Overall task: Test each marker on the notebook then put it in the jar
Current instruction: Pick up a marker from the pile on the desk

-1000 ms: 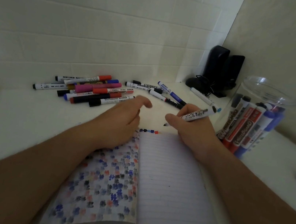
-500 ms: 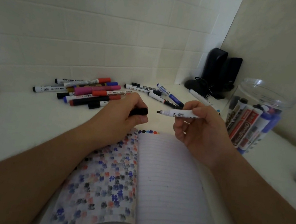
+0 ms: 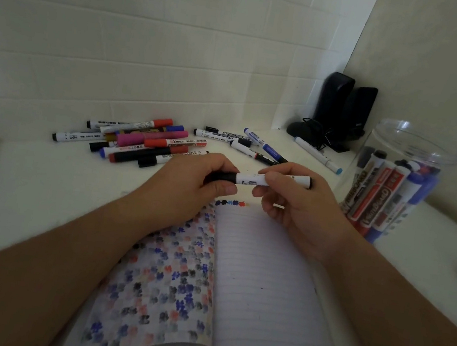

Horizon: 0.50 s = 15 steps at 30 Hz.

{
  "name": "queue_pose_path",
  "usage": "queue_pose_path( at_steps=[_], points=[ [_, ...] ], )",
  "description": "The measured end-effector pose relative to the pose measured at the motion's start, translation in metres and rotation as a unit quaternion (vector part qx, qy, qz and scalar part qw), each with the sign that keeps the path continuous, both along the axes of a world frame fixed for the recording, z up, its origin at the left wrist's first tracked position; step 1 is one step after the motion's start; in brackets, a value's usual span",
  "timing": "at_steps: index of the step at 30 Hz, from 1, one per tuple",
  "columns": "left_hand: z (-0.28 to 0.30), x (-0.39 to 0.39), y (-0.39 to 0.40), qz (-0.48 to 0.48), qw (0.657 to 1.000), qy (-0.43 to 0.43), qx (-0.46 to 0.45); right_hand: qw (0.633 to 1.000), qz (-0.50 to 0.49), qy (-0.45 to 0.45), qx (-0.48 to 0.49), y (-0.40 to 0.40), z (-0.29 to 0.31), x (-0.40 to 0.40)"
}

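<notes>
The jar [image 3: 404,181] is clear glossy plastic, the notebook [image 3: 264,282] is matt lined paper, the marker [image 3: 253,180] has a smooth white plastic barrel, and the speakers [image 3: 346,110] are matt black.

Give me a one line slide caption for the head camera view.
Both hands hold a black-capped marker above the open notebook, jar alongside.

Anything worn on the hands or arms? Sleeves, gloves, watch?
Nothing visible. Left hand and right hand are bare, no gloves; both forearms are bare to the frame edge, no sleeves, watch or bands. No ring can be made out in this frame.
</notes>
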<state>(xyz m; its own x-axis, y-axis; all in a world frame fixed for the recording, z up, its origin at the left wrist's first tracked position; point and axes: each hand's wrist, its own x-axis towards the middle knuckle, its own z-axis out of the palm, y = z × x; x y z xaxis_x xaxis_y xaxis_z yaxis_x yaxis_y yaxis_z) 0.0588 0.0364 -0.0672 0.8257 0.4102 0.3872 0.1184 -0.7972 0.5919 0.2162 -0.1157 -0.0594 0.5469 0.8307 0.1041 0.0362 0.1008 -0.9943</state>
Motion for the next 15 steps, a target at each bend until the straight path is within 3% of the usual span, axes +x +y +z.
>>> queue_pose_path(
  at_steps=[5,12,15],
  points=[
    [0.001,0.001,-0.003,0.019,0.999,-0.038,0.012,0.999,-0.031,0.042,0.013,0.003,0.0,-0.005],
    [0.009,-0.002,-0.009,0.052,0.991,-0.087,0.087,0.992,0.002,0.121,0.026,0.007,0.009,-0.013],
    [0.013,-0.004,-0.009,0.044,0.992,-0.056,0.101,0.994,-0.003,0.108,0.018,0.005,0.007,-0.019]
  ],
)
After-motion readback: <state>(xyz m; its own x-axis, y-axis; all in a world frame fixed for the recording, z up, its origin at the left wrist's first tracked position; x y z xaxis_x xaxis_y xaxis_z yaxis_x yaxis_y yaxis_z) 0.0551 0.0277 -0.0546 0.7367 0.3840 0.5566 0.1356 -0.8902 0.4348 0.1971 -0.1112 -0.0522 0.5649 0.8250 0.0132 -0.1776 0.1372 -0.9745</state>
